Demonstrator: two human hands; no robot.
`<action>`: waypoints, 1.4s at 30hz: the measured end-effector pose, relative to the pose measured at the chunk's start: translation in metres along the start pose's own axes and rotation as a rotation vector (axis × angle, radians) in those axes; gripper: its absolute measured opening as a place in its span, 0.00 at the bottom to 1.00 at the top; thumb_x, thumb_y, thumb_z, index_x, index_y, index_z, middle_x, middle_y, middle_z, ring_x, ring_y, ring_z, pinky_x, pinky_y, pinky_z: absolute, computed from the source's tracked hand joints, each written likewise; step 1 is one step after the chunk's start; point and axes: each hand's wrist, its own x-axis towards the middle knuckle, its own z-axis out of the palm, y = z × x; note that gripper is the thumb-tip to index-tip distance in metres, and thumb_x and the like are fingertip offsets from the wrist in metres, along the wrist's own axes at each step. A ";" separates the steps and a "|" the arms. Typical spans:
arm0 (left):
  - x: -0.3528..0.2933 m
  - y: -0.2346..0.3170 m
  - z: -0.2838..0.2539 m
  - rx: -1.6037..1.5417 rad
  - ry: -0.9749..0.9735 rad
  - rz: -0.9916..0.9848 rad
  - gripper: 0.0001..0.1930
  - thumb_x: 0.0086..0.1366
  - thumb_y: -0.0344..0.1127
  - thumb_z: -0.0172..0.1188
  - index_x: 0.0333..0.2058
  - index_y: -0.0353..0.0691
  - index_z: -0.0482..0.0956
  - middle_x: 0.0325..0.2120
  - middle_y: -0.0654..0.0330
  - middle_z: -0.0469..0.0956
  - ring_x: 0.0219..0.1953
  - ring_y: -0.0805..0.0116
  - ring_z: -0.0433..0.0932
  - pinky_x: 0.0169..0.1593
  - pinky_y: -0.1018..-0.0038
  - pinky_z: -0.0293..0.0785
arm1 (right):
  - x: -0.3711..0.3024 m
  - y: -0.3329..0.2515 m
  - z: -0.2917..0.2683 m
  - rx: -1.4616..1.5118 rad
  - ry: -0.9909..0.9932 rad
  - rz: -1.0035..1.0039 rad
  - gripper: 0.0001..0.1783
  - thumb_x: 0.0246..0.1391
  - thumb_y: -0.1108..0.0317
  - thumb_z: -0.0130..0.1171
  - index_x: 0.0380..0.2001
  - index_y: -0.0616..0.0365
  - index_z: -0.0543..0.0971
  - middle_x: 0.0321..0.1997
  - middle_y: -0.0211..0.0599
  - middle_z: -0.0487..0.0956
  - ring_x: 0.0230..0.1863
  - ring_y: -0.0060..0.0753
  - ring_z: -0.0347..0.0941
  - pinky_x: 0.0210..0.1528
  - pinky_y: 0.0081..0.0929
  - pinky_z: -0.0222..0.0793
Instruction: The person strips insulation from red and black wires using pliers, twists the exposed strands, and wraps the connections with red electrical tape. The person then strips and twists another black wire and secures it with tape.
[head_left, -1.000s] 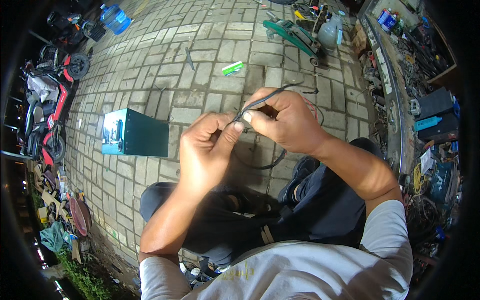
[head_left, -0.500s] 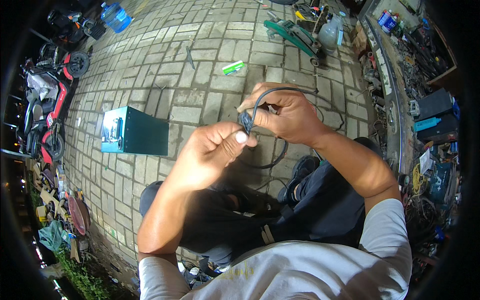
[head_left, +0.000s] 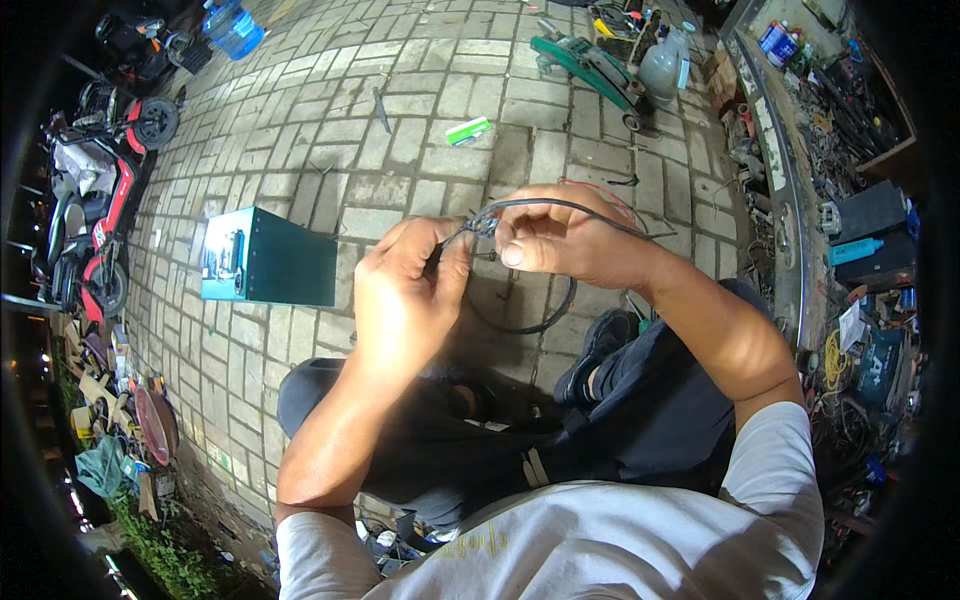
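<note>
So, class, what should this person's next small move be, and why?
Perhaps pinch the dark, tangled wire bundle with the right hand: its thumb and fingertips sit close beside the bundle, while the left hand seems to steady the other side in a pinch.

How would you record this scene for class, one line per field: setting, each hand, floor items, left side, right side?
Setting: light paving under a person in a white shirt
Left hand: pinches a black cable between thumb and fingers
Right hand: beside the cable; exact contact unclear
Floor items: green box, small green-and-white package, green wheeled device
Left side: red scooter, blue water jug
Right side: yellow coil among clutter
</note>
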 end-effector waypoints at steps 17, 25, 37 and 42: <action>0.004 0.007 -0.006 -0.591 -0.321 -0.331 0.14 0.67 0.41 0.57 0.29 0.35 0.78 0.19 0.70 0.70 0.20 0.83 0.61 0.24 0.85 0.57 | -0.001 -0.010 -0.007 -0.754 0.205 -0.417 0.08 0.49 0.73 0.57 0.35 0.59 0.76 0.32 0.40 0.76 0.32 0.44 0.75 0.34 0.33 0.71; 0.006 0.009 -0.007 -0.466 -0.436 -0.339 0.09 0.64 0.34 0.61 0.30 0.33 0.78 0.18 0.69 0.71 0.22 0.83 0.64 0.27 0.84 0.61 | 0.002 -0.013 -0.005 0.125 0.124 -0.219 0.09 0.57 0.72 0.57 0.40 0.64 0.80 0.37 0.38 0.81 0.39 0.27 0.77 0.40 0.22 0.72; -0.001 -0.012 0.004 -0.410 -0.089 -0.281 0.06 0.66 0.29 0.57 0.38 0.32 0.77 0.25 0.66 0.74 0.22 0.83 0.66 0.27 0.84 0.64 | -0.004 0.004 0.001 0.251 -0.002 0.287 0.19 0.63 0.57 0.52 0.45 0.65 0.74 0.38 0.38 0.78 0.37 0.28 0.75 0.41 0.29 0.74; 0.003 -0.003 0.006 -0.101 -0.012 -0.031 0.05 0.58 0.24 0.62 0.35 0.34 0.80 0.27 0.53 0.79 0.28 0.62 0.78 0.34 0.73 0.73 | 0.001 0.003 0.003 0.431 0.017 0.278 0.16 0.60 0.61 0.57 0.38 0.66 0.77 0.34 0.38 0.79 0.32 0.23 0.73 0.36 0.23 0.72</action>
